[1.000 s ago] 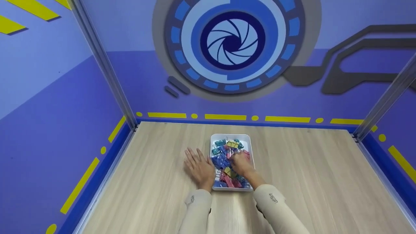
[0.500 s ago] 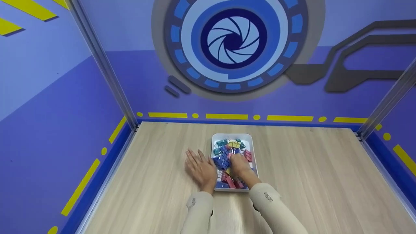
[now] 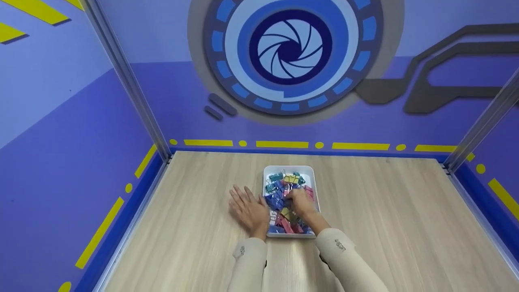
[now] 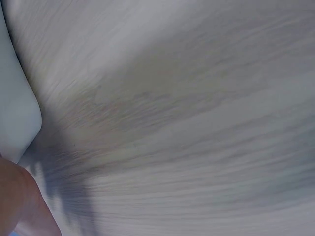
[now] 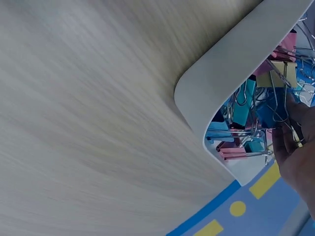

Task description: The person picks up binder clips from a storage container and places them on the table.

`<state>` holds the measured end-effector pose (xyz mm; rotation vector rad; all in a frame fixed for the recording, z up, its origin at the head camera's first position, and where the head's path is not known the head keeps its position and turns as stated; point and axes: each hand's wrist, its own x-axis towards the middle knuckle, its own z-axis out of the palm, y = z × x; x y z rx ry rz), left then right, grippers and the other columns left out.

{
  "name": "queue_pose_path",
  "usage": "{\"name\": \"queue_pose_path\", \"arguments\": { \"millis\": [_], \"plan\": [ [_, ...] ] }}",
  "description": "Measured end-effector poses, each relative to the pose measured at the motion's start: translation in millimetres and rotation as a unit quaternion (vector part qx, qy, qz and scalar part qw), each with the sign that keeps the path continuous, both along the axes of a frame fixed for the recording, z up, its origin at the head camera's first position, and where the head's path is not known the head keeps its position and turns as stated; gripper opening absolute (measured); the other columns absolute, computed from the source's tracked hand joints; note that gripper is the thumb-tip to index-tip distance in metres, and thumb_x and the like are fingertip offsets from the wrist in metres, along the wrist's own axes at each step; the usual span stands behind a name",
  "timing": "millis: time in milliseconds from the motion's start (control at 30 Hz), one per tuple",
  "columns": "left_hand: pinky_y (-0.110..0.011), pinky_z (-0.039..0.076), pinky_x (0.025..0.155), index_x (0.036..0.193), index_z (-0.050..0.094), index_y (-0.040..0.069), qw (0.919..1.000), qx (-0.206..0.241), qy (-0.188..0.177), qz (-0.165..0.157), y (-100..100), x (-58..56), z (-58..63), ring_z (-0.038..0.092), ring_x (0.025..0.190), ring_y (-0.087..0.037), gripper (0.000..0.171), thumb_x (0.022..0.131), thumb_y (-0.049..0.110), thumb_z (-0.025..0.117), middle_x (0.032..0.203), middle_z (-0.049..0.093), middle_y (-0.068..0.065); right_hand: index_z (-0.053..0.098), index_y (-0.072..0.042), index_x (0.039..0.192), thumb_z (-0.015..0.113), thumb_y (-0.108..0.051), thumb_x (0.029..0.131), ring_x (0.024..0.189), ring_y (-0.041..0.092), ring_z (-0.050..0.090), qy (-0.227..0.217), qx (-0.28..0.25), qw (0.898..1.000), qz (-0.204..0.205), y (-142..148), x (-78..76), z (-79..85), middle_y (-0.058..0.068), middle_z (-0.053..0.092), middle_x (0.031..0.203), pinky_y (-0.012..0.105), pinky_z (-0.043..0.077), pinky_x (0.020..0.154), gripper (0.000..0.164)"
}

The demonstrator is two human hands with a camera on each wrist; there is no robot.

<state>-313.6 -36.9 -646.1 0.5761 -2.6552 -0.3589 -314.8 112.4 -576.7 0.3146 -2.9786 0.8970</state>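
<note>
A white tray holds a loose heap of binder clips in blue, pink, yellow and teal. My left hand lies spread on the table against the tray's left side, its thumb by the rim. A corner of that hand and the tray wall show in the left wrist view. Over the tray, my right hand reaches down with bent fingers among the clips. In the right wrist view its fingertips touch clips beside a blue binder clip; whether they pinch one is unclear.
The wooden tabletop surrounds the tray. Purple panels with yellow marks wall off the back and both sides. Metal posts stand at the back corners.
My right hand shifts slightly nearer and lower over the heap, then back up to about where it was. The left hand stays in place beside the tray.
</note>
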Motion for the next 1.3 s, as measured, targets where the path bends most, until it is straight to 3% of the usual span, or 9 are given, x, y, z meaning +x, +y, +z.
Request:
{"name": "queue_pose_path", "arguments": {
  "millis": [67,167,400,633,733,867,967,1100,1300],
  "plan": [
    [-0.053,0.016,0.129,0.156,0.042,0.012,1.0000,0.007,0.001,0.000,0,-2.2,1.6,0.014,0.160,-0.036,0.064,0.103,0.047,0.049,0.170,0.022,-0.016,0.084,-0.010,0.093,0.069,0.002,0.091,0.083,0.018,0.070,0.017,-0.001,1.000,-0.011,2,-1.8,3.0,0.007,0.080,0.093,0.039,0.062,0.078,0.019],
    [-0.053,0.016,0.130,0.156,0.042,0.012,0.9999,0.010,0.003,0.004,0,-3.3,2.3,0.015,0.160,-0.036,0.064,0.103,0.047,0.049,0.170,0.022,-0.017,0.084,-0.010,0.095,0.076,-0.005,0.089,0.090,0.021,0.074,0.045,0.001,0.999,0.003,2,-3.2,7.0,0.007,0.081,0.098,0.042,0.063,0.083,0.011],
    [-0.053,0.017,0.129,0.156,0.043,0.011,0.9997,0.024,0.002,0.004,3,3.4,-7.6,0.017,0.159,-0.037,0.064,0.103,0.047,0.049,0.170,0.022,-0.018,0.082,-0.003,0.102,0.074,-0.001,0.090,0.113,0.032,0.072,0.071,-0.036,0.995,0.059,-2,-0.8,16.6,0.015,0.076,0.119,0.046,0.059,0.095,0.014],
    [-0.054,0.019,0.129,0.156,0.042,0.012,0.9996,0.024,-0.011,0.005,2,2.1,0.2,0.017,0.159,-0.036,0.064,0.104,0.048,0.047,0.169,0.025,-0.017,0.083,-0.008,0.099,0.072,0.001,0.091,0.098,0.027,0.075,0.123,-0.025,0.990,0.063,0,-10.1,50.7,0.008,0.080,0.099,0.041,0.061,0.091,0.017],
    [-0.054,0.018,0.129,0.157,0.040,0.011,0.9994,0.031,-0.016,0.003,1,1.9,2.6,0.015,0.160,-0.036,0.065,0.104,0.048,0.046,0.170,0.024,-0.015,0.083,-0.003,0.093,0.073,0.004,0.089,0.089,0.029,0.076,0.149,-0.036,0.984,0.085,9,-15.3,61.2,0.013,0.079,0.092,0.042,0.063,0.082,0.013],
    [-0.054,0.016,0.129,0.158,0.039,0.012,0.9990,0.036,-0.024,0.004,-2,1.7,4.9,0.013,0.160,-0.036,0.065,0.104,0.049,0.044,0.171,0.023,-0.013,0.080,0.005,0.090,0.072,0.009,0.087,0.081,0.034,0.074,0.141,-0.076,0.981,0.110,23,-22.0,77.3,0.022,0.077,0.087,0.043,0.063,0.077,0.010],
    [-0.053,0.016,0.130,0.158,0.038,0.014,0.9987,0.036,-0.036,0.004,-4,1.7,6.1,0.012,0.160,-0.035,0.065,0.105,0.050,0.043,0.171,0.022,-0.013,0.080,0.006,0.091,0.071,0.011,0.087,0.083,0.036,0.074,0.134,-0.079,0.982,0.103,34,-26.1,88.6,0.024,0.076,0.088,0.044,0.063,0.079,0.011],
    [-0.053,0.015,0.130,0.158,0.038,0.015,0.9985,0.036,-0.041,0.001,-4,1.8,7.6,0.012,0.160,-0.035,0.063,0.105,0.049,0.044,0.171,0.022,-0.011,0.081,0.003,0.091,0.072,0.008,0.087,0.085,0.038,0.074,0.153,-0.030,0.984,0.087,51,-32.3,101.9,0.023,0.077,0.090,0.045,0.063,0.078,0.011],
    [-0.053,0.012,0.130,0.159,0.037,0.015,0.9972,0.057,-0.048,0.000,-1,3.4,7.2,0.009,0.161,-0.034,0.063,0.105,0.047,0.044,0.172,0.020,-0.010,0.081,-0.005,0.102,0.071,-0.006,0.094,0.095,0.034,0.075,0.094,0.031,0.995,0.023,82,-33.7,125.0,0.019,0.078,0.103,0.043,0.063,0.082,0.013]
  ]
}}
